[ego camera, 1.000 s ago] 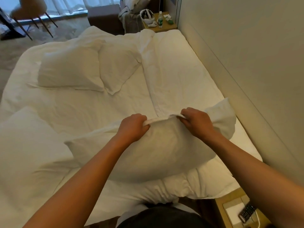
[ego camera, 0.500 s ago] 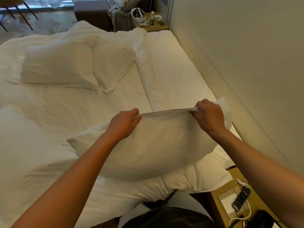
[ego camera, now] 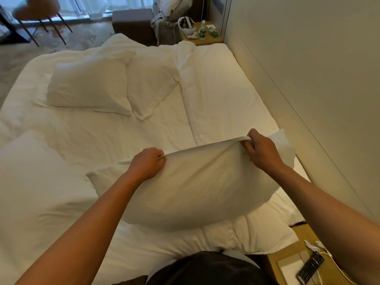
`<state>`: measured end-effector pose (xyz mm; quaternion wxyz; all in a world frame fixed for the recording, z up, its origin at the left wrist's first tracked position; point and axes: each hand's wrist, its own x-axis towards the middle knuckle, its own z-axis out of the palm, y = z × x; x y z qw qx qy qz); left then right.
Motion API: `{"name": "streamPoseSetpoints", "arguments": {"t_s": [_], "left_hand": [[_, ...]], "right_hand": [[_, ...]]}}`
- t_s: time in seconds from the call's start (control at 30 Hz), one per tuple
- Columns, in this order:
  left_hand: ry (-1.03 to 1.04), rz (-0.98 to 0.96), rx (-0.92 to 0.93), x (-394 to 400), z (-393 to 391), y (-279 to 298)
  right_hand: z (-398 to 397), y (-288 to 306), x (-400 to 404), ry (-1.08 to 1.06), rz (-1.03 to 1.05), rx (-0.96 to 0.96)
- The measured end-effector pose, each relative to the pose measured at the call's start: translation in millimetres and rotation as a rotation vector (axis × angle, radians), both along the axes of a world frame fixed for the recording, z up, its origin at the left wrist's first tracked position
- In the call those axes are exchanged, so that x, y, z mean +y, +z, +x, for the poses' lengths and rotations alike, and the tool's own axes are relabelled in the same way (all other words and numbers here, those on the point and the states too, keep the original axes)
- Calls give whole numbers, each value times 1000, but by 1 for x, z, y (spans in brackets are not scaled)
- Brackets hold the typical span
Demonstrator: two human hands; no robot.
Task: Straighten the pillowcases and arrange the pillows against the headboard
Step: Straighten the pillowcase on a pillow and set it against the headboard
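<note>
pillow [ego camera: 191, 194] on the bed, right in front of me, long side running left to right | left hand [ego camera: 147, 164] and right hand [ego camera: 261, 152] both pinch its far edge | headboard [ego camera: 298, 103] is nearer my right hand

No writing, brand, number or sign can be read anywhere in the view. The bottle [ego camera: 203, 32] on the far bench [ego camera: 216, 40] wears a green label, but its print is too small and blurred to make out. The small green and white packet [ego camera: 212, 30] just right of the bottle shows no legible lettering either. On the near bench [ego camera: 287, 258] at the right, the dark remote [ego camera: 310, 268] has rows of pale keys whose markings blur together. The white bedding carries no visible tag or print.
</note>
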<state>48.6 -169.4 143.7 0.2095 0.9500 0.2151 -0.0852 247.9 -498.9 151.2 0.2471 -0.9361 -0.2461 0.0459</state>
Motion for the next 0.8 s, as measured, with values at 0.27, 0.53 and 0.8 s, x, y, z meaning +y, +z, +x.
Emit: {"name": "streamPoseSetpoints", "arguments": {"t_s": [0.27,0.53,0.8], "left_hand": [[4,-64,-149,2,-3,8],[60,14,-80,2,-1,11],[95,98,-3,8,-11,0]], "right_hand": [[19,1,-8,144,56,17],[26,0,-5,141,-130,-133],[15,-10,-9,136,-155,-103]]}}
